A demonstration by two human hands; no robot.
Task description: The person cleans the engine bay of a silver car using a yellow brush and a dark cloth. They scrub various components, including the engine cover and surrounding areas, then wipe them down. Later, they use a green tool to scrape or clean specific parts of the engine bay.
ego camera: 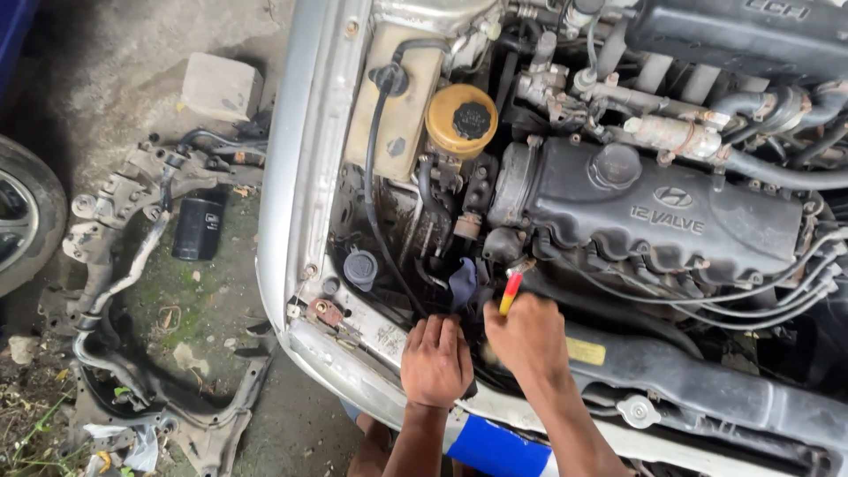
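Outdoors on rough, dirty ground, a silver car stands with its bonnet up, the engine bay (618, 203) filling most of the view. Both hands work at the front edge of the bay, just behind the front panel (371, 371). The left hand (435, 360) reaches down into the gap with fingers curled; what its grip closes on is hidden, so I cannot tell. Just above it sits a piece of blue cloth (462, 281). The right hand (527, 336) has its grip closed around a tool with a red and yellow handle (510, 291), which points up toward the dark valve cover (662, 212). The 2 hands are near each other, not touching. Farther back are a yellow reservoir with a black cap (461, 119) and a cream-coloured tank (402, 97). On the ground to the left lie a removed metal subframe (132, 265), a black oil filter (199, 227) and part of a wheel (26, 221).
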